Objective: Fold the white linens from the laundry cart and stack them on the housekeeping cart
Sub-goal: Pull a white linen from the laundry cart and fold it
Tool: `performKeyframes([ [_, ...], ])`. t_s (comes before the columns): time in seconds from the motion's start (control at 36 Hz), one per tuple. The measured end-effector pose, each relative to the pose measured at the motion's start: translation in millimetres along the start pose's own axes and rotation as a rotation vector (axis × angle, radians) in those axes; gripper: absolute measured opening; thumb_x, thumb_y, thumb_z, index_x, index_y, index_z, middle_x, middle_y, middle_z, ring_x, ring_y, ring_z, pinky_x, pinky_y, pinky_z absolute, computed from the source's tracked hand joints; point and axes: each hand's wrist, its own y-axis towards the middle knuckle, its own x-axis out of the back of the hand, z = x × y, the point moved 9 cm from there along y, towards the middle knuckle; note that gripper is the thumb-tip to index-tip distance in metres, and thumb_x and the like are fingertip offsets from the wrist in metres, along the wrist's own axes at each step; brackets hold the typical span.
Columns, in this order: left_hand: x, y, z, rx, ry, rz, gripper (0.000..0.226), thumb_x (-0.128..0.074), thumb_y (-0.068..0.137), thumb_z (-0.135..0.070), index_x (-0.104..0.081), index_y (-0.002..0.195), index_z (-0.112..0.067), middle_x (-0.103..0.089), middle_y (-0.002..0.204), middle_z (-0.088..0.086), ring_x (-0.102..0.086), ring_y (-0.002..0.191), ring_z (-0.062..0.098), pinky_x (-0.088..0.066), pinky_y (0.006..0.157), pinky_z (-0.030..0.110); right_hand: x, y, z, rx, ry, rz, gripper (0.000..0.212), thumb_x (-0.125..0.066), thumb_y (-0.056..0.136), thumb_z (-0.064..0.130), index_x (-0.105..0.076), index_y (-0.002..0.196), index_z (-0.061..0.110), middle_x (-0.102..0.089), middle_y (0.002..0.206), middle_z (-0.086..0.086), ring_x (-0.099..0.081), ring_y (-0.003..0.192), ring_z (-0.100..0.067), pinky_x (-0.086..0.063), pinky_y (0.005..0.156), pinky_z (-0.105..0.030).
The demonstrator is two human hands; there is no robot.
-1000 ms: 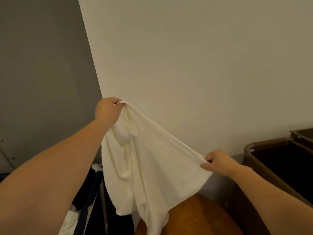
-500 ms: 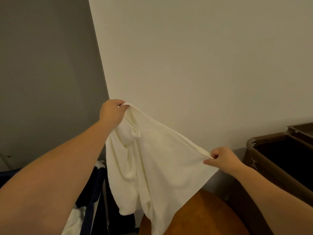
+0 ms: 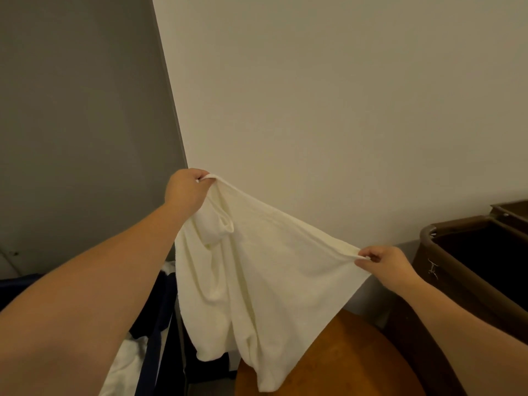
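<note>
A white linen cloth (image 3: 257,287) hangs in the air in front of a pale wall, stretched along its top edge between both hands. My left hand (image 3: 187,190) grips the upper left corner, raised high. My right hand (image 3: 383,262) pinches the other corner, lower and to the right. The cloth's loose lower part droops in folds over a round wooden surface (image 3: 343,361). The dark blue laundry cart (image 3: 160,318) sits at lower left, with more white linen (image 3: 125,367) inside it.
A dark brown bin (image 3: 468,267) with an open top stands at the right, close to my right forearm. A second brown edge (image 3: 511,208) shows behind it. A grey wall panel (image 3: 80,124) fills the left side.
Both hands keep their hold on the cloth. The view has shifted slightly, and the hands have spread a little further apart, pulling the top edge tauter.
</note>
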Motion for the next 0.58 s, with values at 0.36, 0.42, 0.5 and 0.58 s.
performKeyframes([
  [0.36,-54.0,-40.8,51.4,0.359,0.369,0.198,0.052,-0.051,0.094,-0.051,-0.049,0.063,-0.009,-0.049,0.065,0.005,-0.054,0.067,0.025,-0.044,0.06,0.035,47.7,45.5,-57.9,-0.225,0.238,-0.145,0.011,-0.066,0.089,0.018,-0.064,0.083,0.01,-0.064,0.077,-0.013,-0.056,0.067,-0.023,-0.046,0.06,-0.034],
  [0.42,-62.3,-60.7,63.6,0.456,0.365,0.223,0.055,-0.052,0.092,-0.052,-0.044,0.059,-0.009,-0.043,0.06,0.007,-0.046,0.056,0.022,-0.034,0.049,0.032,46.2,51.4,-78.8,-0.286,0.186,-0.118,0.011,-0.067,0.088,0.017,-0.064,0.082,0.008,-0.065,0.082,-0.015,-0.06,0.075,-0.026,-0.051,0.068,-0.038],
  [0.5,-73.9,-83.3,77.8,0.531,0.317,0.225,0.053,-0.061,0.089,-0.048,-0.041,0.063,-0.006,-0.04,0.059,0.007,-0.044,0.056,0.023,-0.032,0.051,0.031,38.1,53.3,-102.3,-0.318,0.104,-0.078,0.016,-0.066,0.086,0.014,-0.061,0.078,0.001,-0.066,0.081,-0.015,-0.062,0.077,-0.028,-0.055,0.076,-0.045],
  [0.58,-96.1,-101.4,79.8,0.567,0.225,0.284,0.044,-0.07,0.087,-0.034,-0.045,0.068,-0.002,-0.048,0.062,0.009,-0.054,0.067,0.031,-0.044,0.062,0.034,29.9,53.8,-117.0,-0.311,0.04,-0.035,0.018,-0.066,0.085,0.014,-0.063,0.081,-0.003,-0.066,0.081,-0.019,-0.063,0.079,-0.033,-0.055,0.075,-0.046],
])
